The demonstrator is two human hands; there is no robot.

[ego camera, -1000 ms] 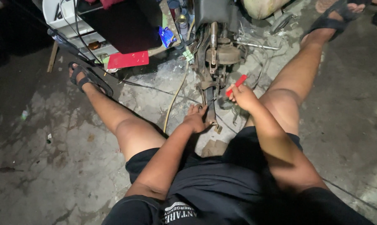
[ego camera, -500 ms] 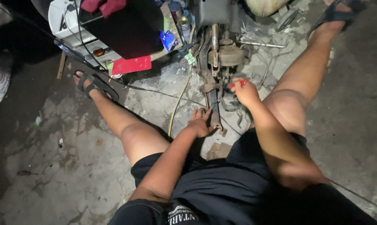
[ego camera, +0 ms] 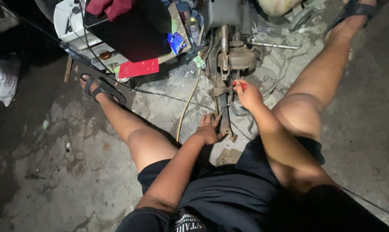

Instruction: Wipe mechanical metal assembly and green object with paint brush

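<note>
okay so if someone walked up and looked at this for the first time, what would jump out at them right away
Dead centre, a rusty metal assembly lies on the cracked concrete floor between the seated person's spread legs. The right hand presses a red-handled tool against it, while the left hand grips its lower end. Upper left, a bright red flat piece stands out beside a white crate.

You get one harsh light from above your head: the middle of the concrete floor (ego camera: 74,172) is bright, the edges fall into darkness, and details look soft and grainy.
</note>
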